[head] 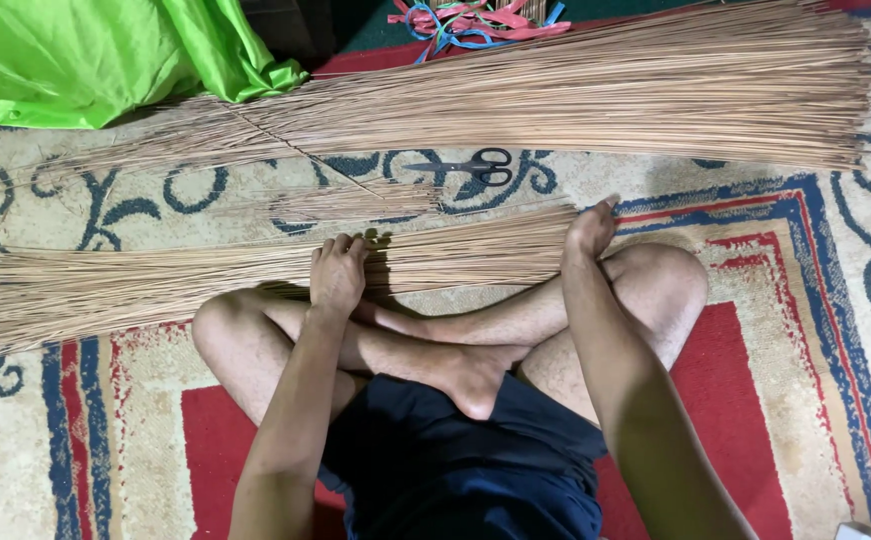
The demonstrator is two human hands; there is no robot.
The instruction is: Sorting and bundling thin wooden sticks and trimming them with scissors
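I sit cross-legged on a patterned carpet (776, 300). A long bundle of thin tan broom sticks (206, 275) lies across the carpet just in front of my knees. My left hand (338, 272) rests on the middle of this bundle, fingers curled down onto the sticks. My right hand (592, 230) presses against the bundle's thick right end, fingers together. A much larger pile of the same sticks (606, 95) lies farther away. A small loose tuft of sticks (346, 203) lies between the two.
Black scissors (471, 168) lie on the carpet between the piles. A bright green cloth (106, 55) is heaped at the far left. Red and blue plastic strips (476, 22) are tangled at the far edge.
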